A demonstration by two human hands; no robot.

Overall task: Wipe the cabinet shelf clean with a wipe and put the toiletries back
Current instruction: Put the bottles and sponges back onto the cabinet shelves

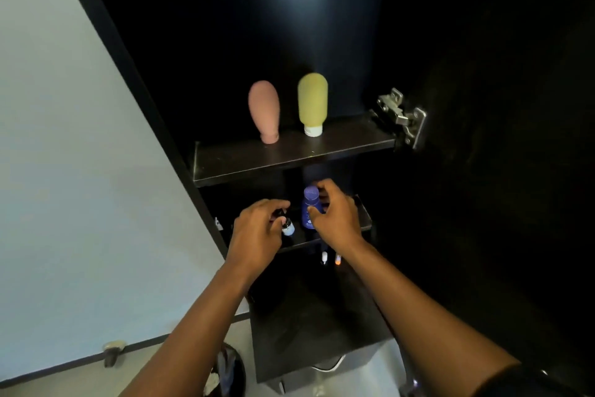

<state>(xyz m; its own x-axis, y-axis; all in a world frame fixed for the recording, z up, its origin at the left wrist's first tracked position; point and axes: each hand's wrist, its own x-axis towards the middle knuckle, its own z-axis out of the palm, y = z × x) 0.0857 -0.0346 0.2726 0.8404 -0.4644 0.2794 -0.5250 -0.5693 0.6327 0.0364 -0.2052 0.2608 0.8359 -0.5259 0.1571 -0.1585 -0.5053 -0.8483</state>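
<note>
From the head camera, both hands reach into the dark cabinet's lower shelf [362, 219]. The left hand [257, 235] pinches a small dropper bottle [287, 226]; the right hand [335, 216] wraps a purple bottle [310, 208]. Above, a pink tube [264, 110] and yellow tube [312, 102] stand capped-end down on the upper shelf [289, 158]. This is probably the lifting-back step, though no wipe shows. Next, both bottles need raising upright to that shelf.

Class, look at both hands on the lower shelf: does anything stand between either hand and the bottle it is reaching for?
Nothing visible does. The left hand is already on the small dropper bottle, and the right hand is wrapped around the purple bottle.
</note>
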